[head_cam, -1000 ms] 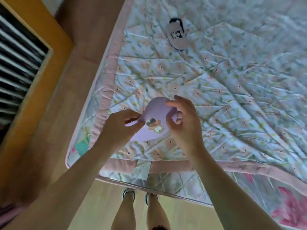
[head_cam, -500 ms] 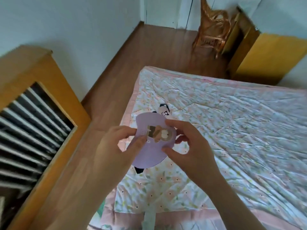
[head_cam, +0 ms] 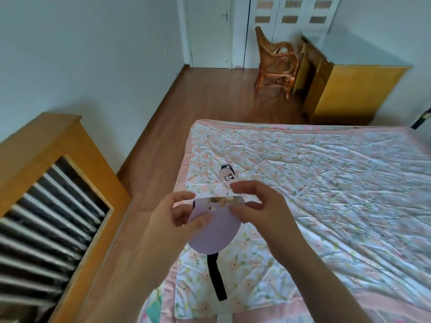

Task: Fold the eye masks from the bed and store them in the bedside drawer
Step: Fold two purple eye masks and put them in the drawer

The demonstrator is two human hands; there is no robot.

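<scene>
Wood-floor room, wrinkled floral quilt [head_cam: 314, 183] on bed, wicker chair [head_cam: 275, 64] by far wall. Left hand [head_cam: 172, 220] and right hand [head_cam: 261, 206] pinch a smooth lilac oval mask [head_cam: 212, 231] above the quilt edge, black strap [head_cam: 217, 276] dangling. Second mask [head_cam: 228, 178] lies on quilt beyond.

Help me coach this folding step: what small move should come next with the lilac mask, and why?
Probably tuck in the black strap, which dangles loose below the lilac mask while the left hand and right hand pinch its folded top edge above the bed.

the right hand [head_cam: 258, 206] is covering the near end of the panda eye mask [head_cam: 227, 178]; its print is blurring.
</scene>
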